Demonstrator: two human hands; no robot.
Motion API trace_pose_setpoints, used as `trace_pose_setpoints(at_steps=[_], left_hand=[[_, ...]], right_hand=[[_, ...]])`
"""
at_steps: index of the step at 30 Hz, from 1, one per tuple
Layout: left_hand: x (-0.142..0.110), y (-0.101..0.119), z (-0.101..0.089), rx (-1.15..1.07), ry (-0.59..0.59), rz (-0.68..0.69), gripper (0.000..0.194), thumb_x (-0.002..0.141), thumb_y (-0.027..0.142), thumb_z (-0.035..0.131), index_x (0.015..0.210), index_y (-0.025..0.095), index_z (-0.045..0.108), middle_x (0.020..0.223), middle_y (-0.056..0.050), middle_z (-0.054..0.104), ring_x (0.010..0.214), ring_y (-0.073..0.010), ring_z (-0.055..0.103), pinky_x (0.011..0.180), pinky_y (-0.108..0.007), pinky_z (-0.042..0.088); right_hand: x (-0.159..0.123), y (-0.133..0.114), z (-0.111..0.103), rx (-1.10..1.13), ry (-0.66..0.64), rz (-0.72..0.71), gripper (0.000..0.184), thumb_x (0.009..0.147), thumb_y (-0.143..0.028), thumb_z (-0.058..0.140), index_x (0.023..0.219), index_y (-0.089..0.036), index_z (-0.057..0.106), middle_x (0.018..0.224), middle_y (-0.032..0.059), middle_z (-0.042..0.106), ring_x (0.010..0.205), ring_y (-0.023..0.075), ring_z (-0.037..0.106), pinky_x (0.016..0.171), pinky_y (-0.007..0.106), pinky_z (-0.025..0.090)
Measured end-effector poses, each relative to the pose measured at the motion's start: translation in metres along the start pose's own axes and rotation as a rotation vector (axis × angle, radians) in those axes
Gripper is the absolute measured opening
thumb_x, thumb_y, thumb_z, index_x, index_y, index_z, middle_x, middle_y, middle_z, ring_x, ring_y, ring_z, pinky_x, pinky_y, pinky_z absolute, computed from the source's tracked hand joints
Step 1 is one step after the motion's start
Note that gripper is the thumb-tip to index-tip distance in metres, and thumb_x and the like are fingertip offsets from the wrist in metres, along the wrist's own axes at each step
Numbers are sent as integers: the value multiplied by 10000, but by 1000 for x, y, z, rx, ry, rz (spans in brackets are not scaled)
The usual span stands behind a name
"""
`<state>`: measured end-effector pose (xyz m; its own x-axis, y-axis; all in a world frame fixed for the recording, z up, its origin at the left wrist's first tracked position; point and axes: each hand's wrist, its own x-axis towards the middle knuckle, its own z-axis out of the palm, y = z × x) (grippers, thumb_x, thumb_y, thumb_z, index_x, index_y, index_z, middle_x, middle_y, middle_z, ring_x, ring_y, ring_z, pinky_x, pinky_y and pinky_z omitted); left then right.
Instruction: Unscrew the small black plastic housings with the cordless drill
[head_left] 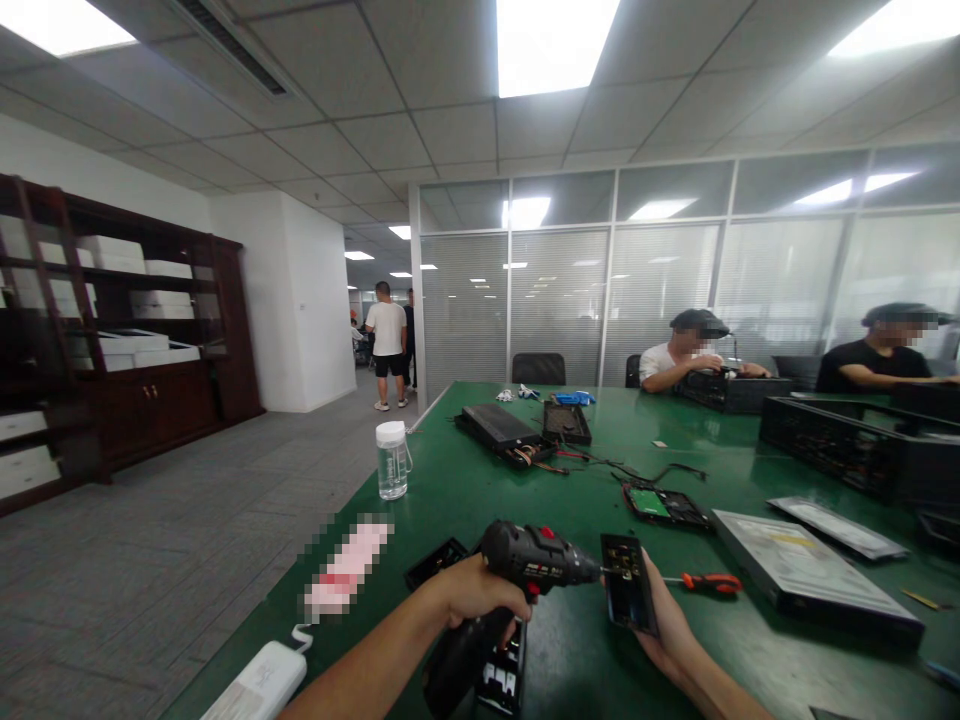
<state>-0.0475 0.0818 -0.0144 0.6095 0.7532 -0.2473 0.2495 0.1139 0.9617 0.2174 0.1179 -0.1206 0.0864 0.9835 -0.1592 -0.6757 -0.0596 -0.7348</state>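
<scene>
My left hand (476, 590) is wrapped round the grip of a black cordless drill (536, 555) with red buttons. The drill points right, and its bit reaches the face of a small black open casing (628, 585) with brassy parts inside. My right hand (666, 610) holds that casing upright from its right side, the fingers mostly hidden behind it. Beneath the drill lies a black frame with white parts (499, 675), partly covered. Another black part (439, 562) rests behind my left wrist. Just right of my right hand lies a screwdriver (709, 582) with an orange and black handle.
A water bottle (392, 462) stands near the left edge of the green table (442, 490), with a white power strip (259, 685) nearer me. A dark box with cables (502, 430), a green circuit board (649, 502) and a flat metal unit (810, 570) lie beyond. Two people work across the table.
</scene>
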Motion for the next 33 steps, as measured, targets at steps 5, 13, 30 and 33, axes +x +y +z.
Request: trace_pose_setpoints(at_steps=[5,13,30,33], left_hand=[[0,1,0,-17,-30,-4,159,514,233,596,626,120,589,465,14,520,408,-117,487,432,-240,387],[-3,5,1,-32,-34,0,165,507,223,603,637,121,585,471,21,510,420,-119,493,440,-239,386],[1,1,-1,-4,-11,-25,138,502,232,610,578,120,579,447,-4,526,387,-112,463,418,-240,366],[3,-3,-3,-29,-34,-9,185,494,234,629,638,123,595,470,2,529,424,-122,485,434,-247,385]], right_hand=[[1,-1,-2,6,9,40,329,669,-460,608,881,-208,620,858,69,659,729,239,621,595,330,503],[1,-2,-1,-43,22,38,311,658,-450,611,875,-227,620,856,83,659,771,264,618,625,357,502],[2,1,-4,-45,-8,4,384,678,-465,603,917,-165,600,778,37,663,771,223,618,703,342,487],[-1,0,-2,-42,-1,8,379,675,-467,605,912,-171,602,768,36,662,759,222,619,693,342,489]])
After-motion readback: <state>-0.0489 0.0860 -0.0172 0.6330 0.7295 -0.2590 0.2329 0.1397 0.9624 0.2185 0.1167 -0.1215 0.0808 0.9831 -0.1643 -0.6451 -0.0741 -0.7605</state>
